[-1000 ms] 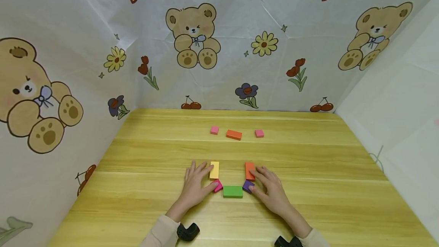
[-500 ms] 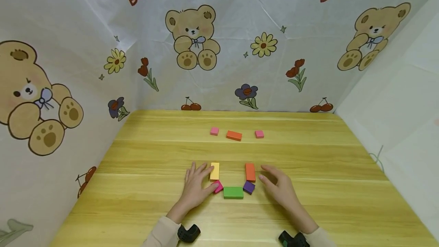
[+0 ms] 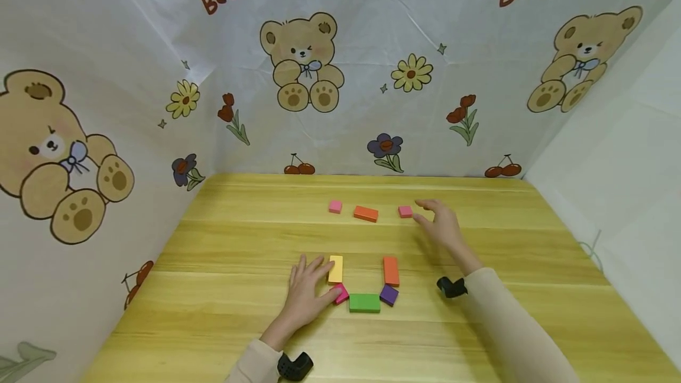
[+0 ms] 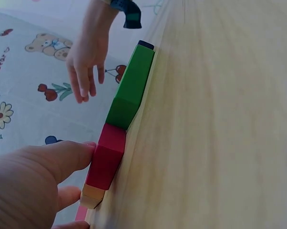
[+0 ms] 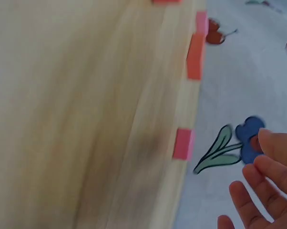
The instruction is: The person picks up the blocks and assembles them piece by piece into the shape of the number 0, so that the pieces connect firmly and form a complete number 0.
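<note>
Right hand (image 3: 440, 224): here I am over by the far row, thumb and index finger well parted, nothing between them, tips just beside the right pink block; no finger shows on it in the right wrist view.
Right pink block (image 3: 405, 211): lying flat at the right end of that row. I'd call for fingertips low, thumb and index on opposite faces, closing evenly; a one-sided nudge could skid it.
Left hand (image 3: 304, 299): fingers spread, gripping nothing, thumb on the magenta block (image 3: 343, 296), index fingertip at the yellow block (image 3: 336, 276). Light pressure is best, I reckon; any push inward may shift both.
Near U-shape: from the magenta block round, I see the green block (image 3: 364, 303) across the bottom, the purple block (image 3: 389, 295) turned at the corner, the near orange block (image 3: 391, 270) up the right side.
Rest of far row: the far orange block (image 3: 366, 214) slightly askew, then the left pink block (image 3: 335, 207), gaps between.
Wooden table (image 3: 239, 288): under everything, smooth-looking, so I favour a lift over a drag.
Bear-print cloth (image 3: 346, 140): hanging behind, well apart from the near blocks.
</note>
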Available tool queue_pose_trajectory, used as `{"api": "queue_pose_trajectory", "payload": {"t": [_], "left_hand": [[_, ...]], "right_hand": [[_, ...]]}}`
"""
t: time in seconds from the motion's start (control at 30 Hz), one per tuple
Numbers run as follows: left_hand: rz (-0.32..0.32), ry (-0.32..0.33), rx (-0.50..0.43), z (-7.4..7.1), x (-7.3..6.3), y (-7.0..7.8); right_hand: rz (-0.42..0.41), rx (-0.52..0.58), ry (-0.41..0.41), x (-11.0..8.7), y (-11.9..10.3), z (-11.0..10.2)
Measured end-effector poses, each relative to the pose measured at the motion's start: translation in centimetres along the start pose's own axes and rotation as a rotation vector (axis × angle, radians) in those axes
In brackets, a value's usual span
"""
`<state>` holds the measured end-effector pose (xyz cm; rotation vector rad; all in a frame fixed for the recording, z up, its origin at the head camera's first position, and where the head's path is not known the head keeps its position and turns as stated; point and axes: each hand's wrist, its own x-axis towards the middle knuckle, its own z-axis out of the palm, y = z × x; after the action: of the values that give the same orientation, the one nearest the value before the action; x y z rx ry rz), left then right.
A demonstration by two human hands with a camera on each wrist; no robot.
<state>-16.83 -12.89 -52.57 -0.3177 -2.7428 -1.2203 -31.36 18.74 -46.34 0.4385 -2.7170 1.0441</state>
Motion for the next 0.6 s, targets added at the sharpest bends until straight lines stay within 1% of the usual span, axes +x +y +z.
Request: {"api": "queue_pose_trajectory", "payload": {"t": [0.13,0.27,0.43,0.6], "left_hand": [[0.001,0.007,0.012,0.0,0.0,0.0],[0.005,0.01,0.023,0.0,0.0,0.0],[0.008,0.012,0.02,0.0,-0.1,0.0],[0.004,0.004,0.017,0.0,-0.1,0.0]], "right_hand": [[0.048,-0.011,-0.088,2.2,1.2,0.4],[0.076,0.002,-0.158,3.3,2.1,1.0],[0.075,-0.015,-0.187,4.1,2.8,1.7],[0.101,-0.04,-0.203,4.4,3.0,2.3]]}}
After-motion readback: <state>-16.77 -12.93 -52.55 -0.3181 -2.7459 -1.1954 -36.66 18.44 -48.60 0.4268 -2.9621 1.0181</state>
